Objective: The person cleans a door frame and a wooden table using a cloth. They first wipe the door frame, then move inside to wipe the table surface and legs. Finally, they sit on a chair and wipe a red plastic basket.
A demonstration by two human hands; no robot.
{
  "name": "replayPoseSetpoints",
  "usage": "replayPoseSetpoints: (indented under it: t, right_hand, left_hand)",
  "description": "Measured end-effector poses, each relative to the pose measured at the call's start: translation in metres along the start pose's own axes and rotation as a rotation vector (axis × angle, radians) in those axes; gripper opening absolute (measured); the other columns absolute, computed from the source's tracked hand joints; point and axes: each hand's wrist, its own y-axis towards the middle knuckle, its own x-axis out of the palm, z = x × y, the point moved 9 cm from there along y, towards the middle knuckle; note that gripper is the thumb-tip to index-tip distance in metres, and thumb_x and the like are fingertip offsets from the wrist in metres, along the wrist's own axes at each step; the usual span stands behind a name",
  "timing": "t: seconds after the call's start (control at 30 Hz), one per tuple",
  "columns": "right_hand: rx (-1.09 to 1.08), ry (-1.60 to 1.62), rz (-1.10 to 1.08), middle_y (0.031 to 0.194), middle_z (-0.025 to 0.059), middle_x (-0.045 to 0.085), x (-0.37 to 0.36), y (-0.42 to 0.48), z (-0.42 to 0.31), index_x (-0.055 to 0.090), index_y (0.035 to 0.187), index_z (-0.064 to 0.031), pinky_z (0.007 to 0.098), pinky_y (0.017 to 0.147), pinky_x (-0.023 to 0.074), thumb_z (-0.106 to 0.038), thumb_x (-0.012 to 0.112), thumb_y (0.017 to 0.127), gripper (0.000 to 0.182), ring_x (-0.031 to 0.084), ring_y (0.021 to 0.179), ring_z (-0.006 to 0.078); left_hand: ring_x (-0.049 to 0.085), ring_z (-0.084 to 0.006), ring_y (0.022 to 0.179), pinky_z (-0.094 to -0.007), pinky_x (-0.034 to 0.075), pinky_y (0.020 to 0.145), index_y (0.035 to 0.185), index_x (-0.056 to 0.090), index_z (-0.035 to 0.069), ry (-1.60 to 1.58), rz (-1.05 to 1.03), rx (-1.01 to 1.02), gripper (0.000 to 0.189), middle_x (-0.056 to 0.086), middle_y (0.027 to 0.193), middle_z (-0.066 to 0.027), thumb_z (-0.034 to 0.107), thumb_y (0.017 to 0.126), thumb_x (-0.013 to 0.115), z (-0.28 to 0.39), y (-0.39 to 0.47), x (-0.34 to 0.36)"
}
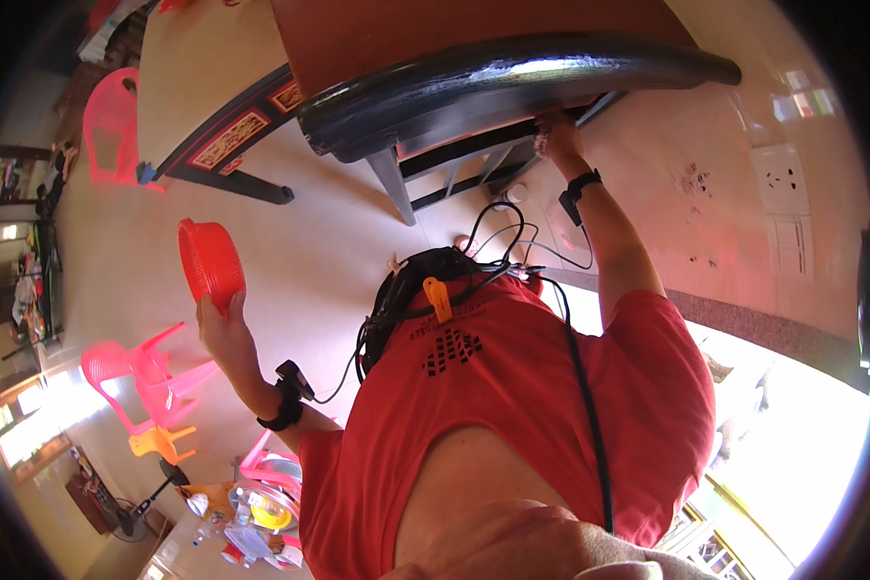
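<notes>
My left hand (221, 326) holds a red plastic basket (214, 264) by its lower edge, out to the left above the tiled floor. Raised to the right, my right hand (562, 141) is at the underside of a dark wooden table (478, 94) with a thick, glossy rolled edge and a reddish-brown top. Its fingers are partly hidden under that edge, beside the slatted dark frame; a small, pale, beaded-looking thing shows by them, too unclear to name. Black straps with small devices are on both wrists, with cables running to a black bag at my waist.
A pale-topped table with carved gold panels (228, 141) stands to the left. Pink plastic chairs (167, 384), an orange stool (161, 442) and a fan (127, 522) are farther left. A wall with a socket (779, 177) rises on the right. Loose cables (507, 206) loop near the table frame.
</notes>
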Motion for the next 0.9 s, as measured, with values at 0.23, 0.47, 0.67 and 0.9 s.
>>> replayPoseSetpoints:
  t: [0.23,0.47,0.67,0.9]
  right_hand:
    - [-0.576,0.105,-0.147,0.066,-0.0001,0.050,0.084,0.025,0.075,0.053,0.082,-0.0087,0.0303,0.046,0.0369,-0.037,0.044,0.100,0.035,0.049,0.054,0.0130]
    - [-0.588,-0.337,-0.598,0.106,0.0179,0.070,0.135,-0.066,-0.115,0.071,0.110,-0.0123,0.0426,0.088,0.0523,-0.010,0.061,0.076,0.036,0.065,0.099,0.0364]
    - [-0.109,-0.147,-0.229,0.100,0.0158,0.072,-0.037,-0.083,-0.137,0.071,0.106,-0.0074,0.0393,0.078,0.0560,-0.024,0.064,0.081,0.031,0.071,0.086,0.0302]
    - [-0.283,0.324,0.700,0.079,0.0123,0.070,-0.266,-0.176,-0.214,0.065,0.107,0.0039,0.0286,0.047,0.0515,-0.003,0.055,0.082,0.027,0.065,0.060,0.0153]
  left_hand:
    - [0.056,-0.0445,0.088,-0.0466,0.046,0.079,0.103,0.054,-0.007,-0.028,-0.029,0.137,0.031,0.060,0.098,-0.0256,0.014,0.087,0.070,0.021,0.028,0.019]
    - [0.056,-0.0429,0.090,-0.0466,0.045,0.080,0.102,0.055,-0.008,-0.021,-0.043,0.062,0.030,0.060,0.098,-0.0250,0.014,0.087,0.069,0.019,0.009,0.016]
    - [0.056,-0.0430,0.088,-0.0468,0.045,0.078,0.100,0.054,-0.009,-0.037,-0.041,0.039,0.029,0.059,0.095,-0.0249,0.013,0.088,0.068,0.011,0.012,0.018]
    - [0.054,-0.0456,0.088,-0.0481,0.045,0.078,0.097,0.052,-0.008,-0.123,-0.023,0.049,0.027,0.057,0.094,-0.0269,0.008,0.085,0.070,0.008,0.025,0.028]
